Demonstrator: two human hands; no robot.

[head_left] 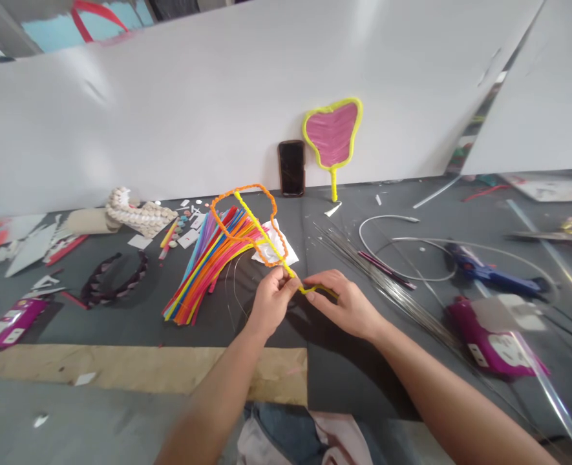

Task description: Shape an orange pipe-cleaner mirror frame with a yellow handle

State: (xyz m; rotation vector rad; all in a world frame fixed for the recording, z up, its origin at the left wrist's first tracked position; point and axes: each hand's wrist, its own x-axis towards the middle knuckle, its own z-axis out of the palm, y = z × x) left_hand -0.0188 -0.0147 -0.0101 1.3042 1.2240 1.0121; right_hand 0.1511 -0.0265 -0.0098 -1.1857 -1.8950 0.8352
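Observation:
My left hand [272,298] pinches a yellow pipe cleaner [253,219] near its lower part. The upper stretch of it slants up across a loop of orange pipe cleaner [216,219]. My right hand [346,303] has its fingers closed on the bent yellow end, just right of the left fingertips. Beneath the orange loop lies a bundle of many-coloured pipe cleaners [193,290], with a white paper piece [290,248] beside it. Leaning on the white wall is a fan-shaped piece [333,135], pink inside with a yellow fuzzy rim and stem.
A phone [292,169] leans on the white wall [193,110]. On the right lie thin metal wires [392,284], a blue glue gun [499,274], a magenta power strip [503,349] and scissors [542,236]. A dark braided headband [114,281] and paper scraps lie left.

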